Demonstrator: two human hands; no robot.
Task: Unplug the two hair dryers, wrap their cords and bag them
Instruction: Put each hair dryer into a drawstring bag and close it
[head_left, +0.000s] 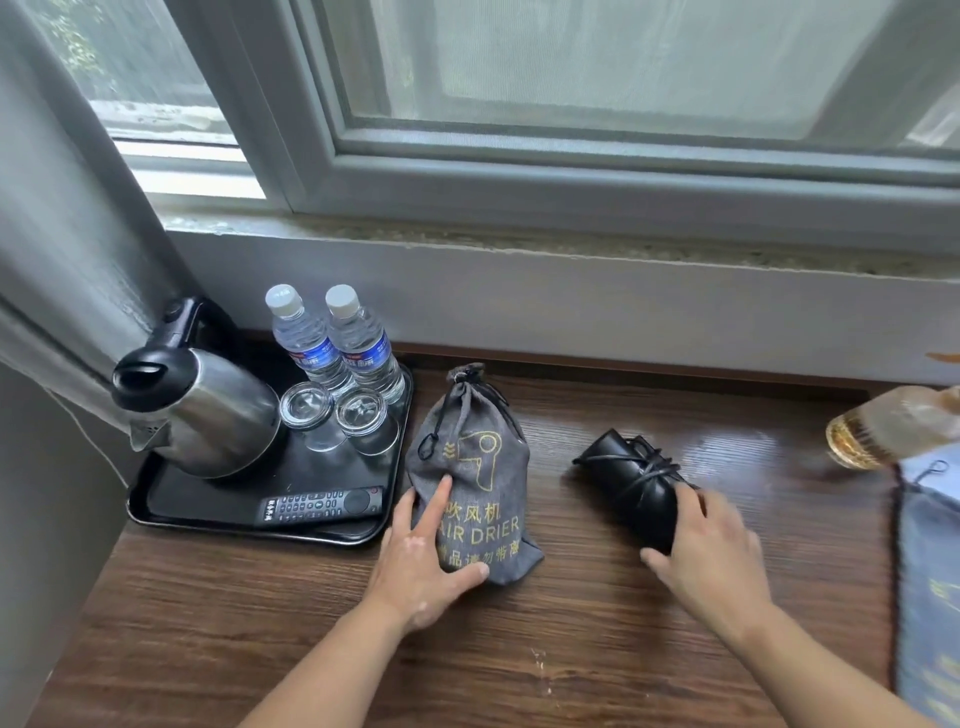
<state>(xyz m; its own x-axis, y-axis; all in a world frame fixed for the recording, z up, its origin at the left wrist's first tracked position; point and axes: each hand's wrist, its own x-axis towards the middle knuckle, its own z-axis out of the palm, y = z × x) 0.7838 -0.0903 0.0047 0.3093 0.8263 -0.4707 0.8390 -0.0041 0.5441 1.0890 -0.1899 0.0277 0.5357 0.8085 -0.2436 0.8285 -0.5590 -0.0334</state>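
Note:
A grey drawstring bag printed "AIR DRIER" lies on the wooden desk, full and with its neck drawn closed. My left hand rests on the bag's lower left side, fingers spread over the cloth and thumb under its bottom edge. To the right lies a black hair dryer with its cord wound around the body. My right hand grips the near end of this dryer. A second grey bag lies flat at the right edge, partly cut off.
A black tray at the left holds a steel kettle, two water bottles, two upturned glasses and a remote. An amber bottle lies at the far right. Window sill and curtain stand behind.

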